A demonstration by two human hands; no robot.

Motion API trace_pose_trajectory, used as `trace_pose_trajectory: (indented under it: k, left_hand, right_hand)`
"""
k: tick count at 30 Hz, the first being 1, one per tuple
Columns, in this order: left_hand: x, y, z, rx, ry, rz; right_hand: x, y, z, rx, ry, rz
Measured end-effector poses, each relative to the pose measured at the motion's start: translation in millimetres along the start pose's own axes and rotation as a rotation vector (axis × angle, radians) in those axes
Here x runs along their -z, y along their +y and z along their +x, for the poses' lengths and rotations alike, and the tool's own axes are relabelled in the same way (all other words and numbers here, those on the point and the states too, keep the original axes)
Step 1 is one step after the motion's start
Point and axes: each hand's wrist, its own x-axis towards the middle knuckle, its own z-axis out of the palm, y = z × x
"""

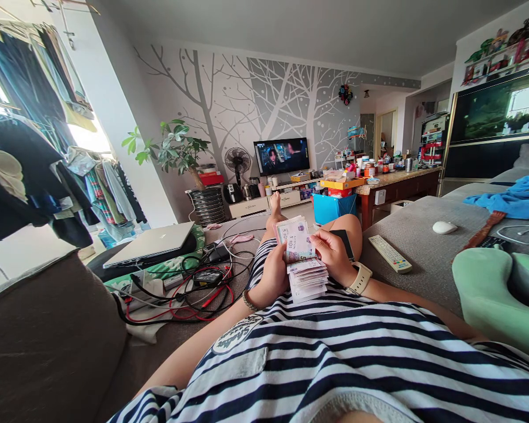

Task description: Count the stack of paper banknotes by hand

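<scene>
Stack of banknotes [304, 267], long axis upright over the striped lap, clasped by left hand [274, 276]; right hand [332, 254] pinches the top note.

This is a living room in a private home. A grey sofa [423, 247] fills the foreground, with a remote control [390, 254] and a white computer mouse [444, 227] lying on it. On the far wall there is a painted pattern of bare trees [247, 94], and below it a television [282, 155] is switched on, standing on a low cabinet next to a standing fan [237, 161] and a green houseplant [174, 147]. At the left, by the bright window, many clothes [30, 164] hang to dry. A long table [397, 179] at the right is crowded with household bottles and boxes. A closed laptop [150, 244] lies among tangled cables [194, 288].
</scene>
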Motion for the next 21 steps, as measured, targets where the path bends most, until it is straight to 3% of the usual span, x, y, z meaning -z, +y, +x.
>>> trace_pose_trajectory:
  k: [10,21]
  left_hand:
    - [0.2,-1.7,0.9,-0.028,-0.079,0.014]
    - [-5.9,7.9,-11.5,-0.035,-0.026,0.095]
  right_hand:
    - [-1.4,0.2,-0.1,-0.020,-0.004,0.032]
    - [-1.6,1.9,0.2,-0.018,-0.005,0.032]
